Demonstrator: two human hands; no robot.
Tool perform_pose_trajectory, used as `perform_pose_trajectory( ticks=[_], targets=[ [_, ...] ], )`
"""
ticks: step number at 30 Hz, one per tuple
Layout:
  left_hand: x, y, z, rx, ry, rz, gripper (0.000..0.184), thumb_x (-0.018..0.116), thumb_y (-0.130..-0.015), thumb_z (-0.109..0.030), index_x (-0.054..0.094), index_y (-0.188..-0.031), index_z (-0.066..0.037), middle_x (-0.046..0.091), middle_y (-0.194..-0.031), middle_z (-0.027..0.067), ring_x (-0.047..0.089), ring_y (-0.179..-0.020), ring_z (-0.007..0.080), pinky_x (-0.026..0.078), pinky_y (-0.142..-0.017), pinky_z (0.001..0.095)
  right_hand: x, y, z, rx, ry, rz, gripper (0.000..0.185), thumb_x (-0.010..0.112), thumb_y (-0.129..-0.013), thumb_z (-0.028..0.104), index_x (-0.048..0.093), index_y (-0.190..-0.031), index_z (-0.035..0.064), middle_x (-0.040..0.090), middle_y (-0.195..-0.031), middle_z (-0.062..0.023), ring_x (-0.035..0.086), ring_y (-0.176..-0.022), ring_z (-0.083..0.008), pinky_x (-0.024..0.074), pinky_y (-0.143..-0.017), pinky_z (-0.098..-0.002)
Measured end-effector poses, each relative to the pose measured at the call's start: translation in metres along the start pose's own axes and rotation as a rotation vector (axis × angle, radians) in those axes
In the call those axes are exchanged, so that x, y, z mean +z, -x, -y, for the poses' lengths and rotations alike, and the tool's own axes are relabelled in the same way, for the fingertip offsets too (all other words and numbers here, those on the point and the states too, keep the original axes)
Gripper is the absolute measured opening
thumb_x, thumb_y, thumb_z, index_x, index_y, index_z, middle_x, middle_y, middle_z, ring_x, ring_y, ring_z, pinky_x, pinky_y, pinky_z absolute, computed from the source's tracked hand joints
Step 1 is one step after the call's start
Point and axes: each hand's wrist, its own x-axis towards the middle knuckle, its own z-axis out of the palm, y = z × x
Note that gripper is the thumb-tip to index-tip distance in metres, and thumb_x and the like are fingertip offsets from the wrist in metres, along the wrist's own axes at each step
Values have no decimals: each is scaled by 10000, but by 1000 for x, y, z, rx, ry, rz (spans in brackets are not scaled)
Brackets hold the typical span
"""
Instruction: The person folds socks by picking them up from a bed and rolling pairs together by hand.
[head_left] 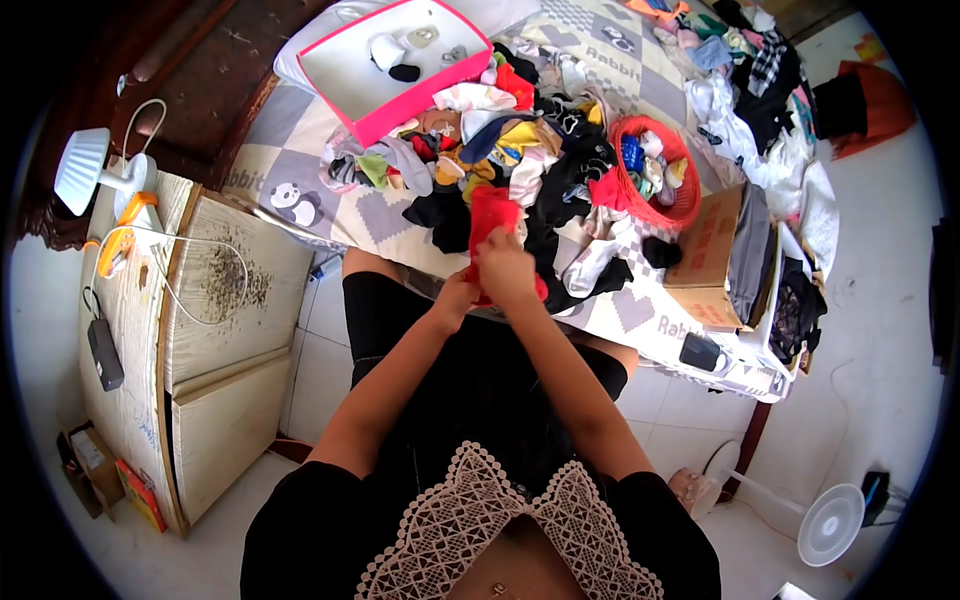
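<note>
Over the near edge of the bed, both hands are on a small red piece of clothing, whose exact kind I cannot make out. My left hand pinches its lower left side, close to my lap. Just above and to the right, my right hand is closed on the middle of the cloth, fingers curled. The upper part of the red cloth lies against a heap of mixed clothes. Black garments lie on both sides of it.
A pink-rimmed white box with several small items stands behind the heap. To the right are a red basket of rolled socks, a cardboard box and more clothes. A cabinet with a lamp stands left.
</note>
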Motion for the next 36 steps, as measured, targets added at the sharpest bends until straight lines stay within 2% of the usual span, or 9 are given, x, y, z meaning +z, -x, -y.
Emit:
perform_pose_trajectory(
  ticks=[8, 12, 14, 15, 17, 21, 23, 30, 36],
  targets=[
    [12, 18, -19, -208, 543, 121, 330, 398, -930, -207, 455, -1211, -43, 554, -1160, 90, 539, -1061, 224, 429, -907, 379, -2, 33, 7, 335, -839, -142, 174, 621, -774, 135, 635, -892, 8, 619, -941, -130, 597, -864, -301, 472, -743, -363],
    [21, 13, -16, -128, 399, 9, 351, 448, -924, -244, 458, -1211, -41, 544, -1178, 90, 536, -1071, 229, 423, -916, 375, -3, 64, 1, 536, -529, -302, 297, 633, -814, 175, 588, -1058, 13, 577, -1092, -131, 589, -940, -234, 473, -755, -292],
    [23, 16, -17, -172, 477, 37, 390, 505, -906, -258, 447, -1221, -34, 547, -1169, 88, 533, -1080, 221, 427, -910, 380, 10, 77, -5, 1107, -878, -91, 428, 664, -801, 214, 521, -1137, -9, 541, -1150, -132, 509, -1069, -233, 425, -854, -320],
    [26, 16, -15, -175, 476, 38, 390, 505, -906, -258, 447, -1221, -34, 547, -1169, 88, 533, -1080, 221, 427, -910, 380, 9, 81, -9, 1190, -1503, -26, 486, 676, -802, 228, 489, -1178, -16, 558, -1118, -106, 521, -1040, -169, 420, -857, -291],
    [32, 18, -11, -269, 86, 13, 412, 510, -908, -283, 441, -1229, -33, 547, -1160, 87, 538, -1064, 208, 429, -905, 372, 10, 92, -8, 1135, -1548, 1, 461, 674, -801, 212, 503, -1168, -8, 570, -1089, -93, 535, -1006, -159, 423, -850, -281],
    [22, -5, 10, -183, 169, 118, 438, 511, -914, -252, 382, -1270, -33, 532, -1173, 101, 552, -1023, 212, 450, -865, 362, 5, 99, -18, 1080, -1476, -21, 310, 627, -829, 161, 566, -1081, -9, 621, -938, -57, 580, -847, -126, 445, -769, -246],
    [17, -21, 16, 212, -159, -232, 469, 511, -901, -164, 314, -1321, -92, 512, -1199, 117, 554, -1021, 223, 474, -834, 356, -2, 102, -25, 1002, -1392, -38, 230, 601, -845, 146, 592, -1011, -12, 630, -876, -41, 574, -787, -101, 445, -717, -233],
    [29, -26, -25, 183, -31, -86, 580, 508, -843, -27, 282, -1343, -217, 514, -1168, 116, 595, -932, 212, 516, -765, 340, -37, 110, -30, 883, -1287, 71, 223, 614, -838, 151, 598, -991, -10, 632, -857, -41, 572, -764, -98, 449, -721, -240],
    [19, -43, -21, 16, -449, 77, 319, 521, -879, -106, 482, -1195, -88, 594, -1024, 71, 602, -875, 155, 510, -685, 275, -63, 128, -33, 708, -1110, 215, 211, 637, -825, 142, 608, -976, -3, 632, -822, -14, 567, -752, -85, 456, -703, -236]
  ],
)
